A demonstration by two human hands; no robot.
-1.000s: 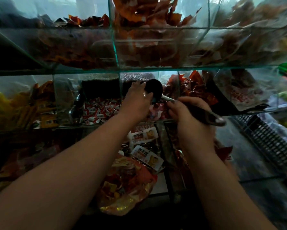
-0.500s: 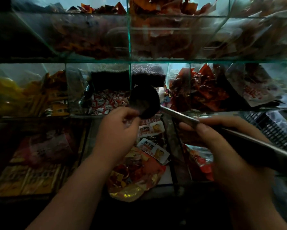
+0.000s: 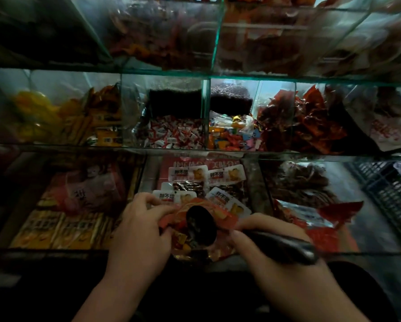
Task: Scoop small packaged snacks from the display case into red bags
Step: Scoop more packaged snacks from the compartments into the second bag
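Note:
A red bag (image 3: 225,220) is held open low in the middle, in front of the glass display case (image 3: 208,151). My left hand (image 3: 141,225) pinches the bag's left rim. My right hand (image 3: 271,249) grips the dark handle of a scoop (image 3: 200,225), whose round bowl sits tipped inside the bag's mouth. Small wrapped snacks (image 3: 182,240) lie in the bag. The middle shelf holds red-and-white wrapped candies (image 3: 174,133) and mixed colourful candies (image 3: 233,135).
White-labelled snack packs (image 3: 226,176) fill the lower middle bin behind the bag. Yellow packs (image 3: 62,228) lie lower left, red packets (image 3: 304,122) on the middle shelf at right. A dark plastic crate (image 3: 390,196) stands far right.
Both hands came down from the middle shelf to the bag. The scoop moved from the candy bin into the bag's mouth, and my left hand took hold of the bag's rim.

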